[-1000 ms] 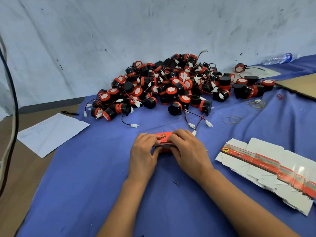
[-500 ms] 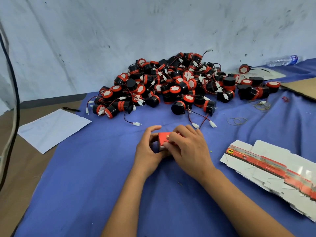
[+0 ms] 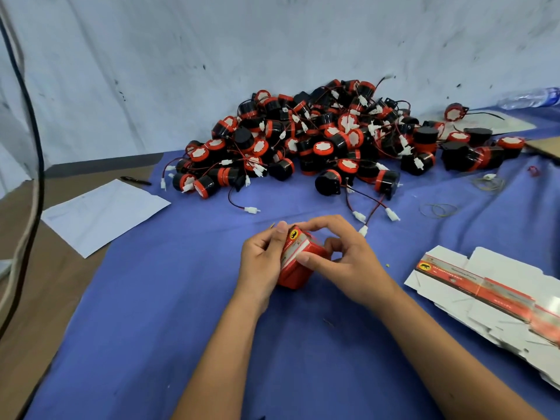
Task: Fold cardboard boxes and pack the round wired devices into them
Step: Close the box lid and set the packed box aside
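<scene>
Both hands' fingers (image 3: 318,221) wrap the red box (image 3: 295,269), seemingly tilted.

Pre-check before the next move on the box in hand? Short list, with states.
1. Red box gripped by left hand and right hand: ok.
2. Box closed on all sides: cannot tell, fingers cover it.
3. Device inside the box: cannot tell.
4. Pile of devices ahead for the next pick: ok.
5. Flat box blanks to the right: ok.
</scene>
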The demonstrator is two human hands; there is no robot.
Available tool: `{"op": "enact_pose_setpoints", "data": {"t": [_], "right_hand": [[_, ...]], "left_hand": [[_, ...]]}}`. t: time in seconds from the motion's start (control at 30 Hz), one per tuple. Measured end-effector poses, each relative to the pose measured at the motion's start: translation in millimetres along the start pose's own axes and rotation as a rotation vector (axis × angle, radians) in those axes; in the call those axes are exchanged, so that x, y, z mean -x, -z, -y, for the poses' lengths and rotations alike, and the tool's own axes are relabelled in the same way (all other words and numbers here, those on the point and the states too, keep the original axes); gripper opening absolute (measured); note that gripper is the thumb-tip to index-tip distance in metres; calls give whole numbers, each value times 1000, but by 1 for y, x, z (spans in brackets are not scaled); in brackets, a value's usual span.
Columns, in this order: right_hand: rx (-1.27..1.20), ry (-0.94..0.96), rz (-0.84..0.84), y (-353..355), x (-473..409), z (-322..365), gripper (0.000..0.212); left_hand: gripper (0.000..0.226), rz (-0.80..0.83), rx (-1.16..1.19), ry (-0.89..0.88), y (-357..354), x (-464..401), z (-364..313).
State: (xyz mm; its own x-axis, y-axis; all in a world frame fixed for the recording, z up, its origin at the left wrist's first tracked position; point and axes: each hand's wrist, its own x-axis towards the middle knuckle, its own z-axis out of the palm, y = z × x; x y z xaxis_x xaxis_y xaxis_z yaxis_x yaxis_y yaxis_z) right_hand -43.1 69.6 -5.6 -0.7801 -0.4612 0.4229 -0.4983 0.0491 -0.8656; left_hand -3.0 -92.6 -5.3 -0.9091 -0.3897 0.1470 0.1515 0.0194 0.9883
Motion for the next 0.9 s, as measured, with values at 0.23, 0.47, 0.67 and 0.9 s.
{"op": "enact_pose_setpoints", "data": {"t": [0.23,0.47,0.67,0.9], "right_hand": [[-53,23,80,-3,0,1,41],[-87,-45,-21,0,4,1,9],[-63,-45,-31,1,5,5,14],[303,92,-147,6,5,6,20]], "left_hand": [[21,-12,90,-20,-6,6,3],[32,70,260,21,-22,18,2],[27,-6,156,-1,-24,14,5],[40,-22,178,35,-20,13,4]]}}
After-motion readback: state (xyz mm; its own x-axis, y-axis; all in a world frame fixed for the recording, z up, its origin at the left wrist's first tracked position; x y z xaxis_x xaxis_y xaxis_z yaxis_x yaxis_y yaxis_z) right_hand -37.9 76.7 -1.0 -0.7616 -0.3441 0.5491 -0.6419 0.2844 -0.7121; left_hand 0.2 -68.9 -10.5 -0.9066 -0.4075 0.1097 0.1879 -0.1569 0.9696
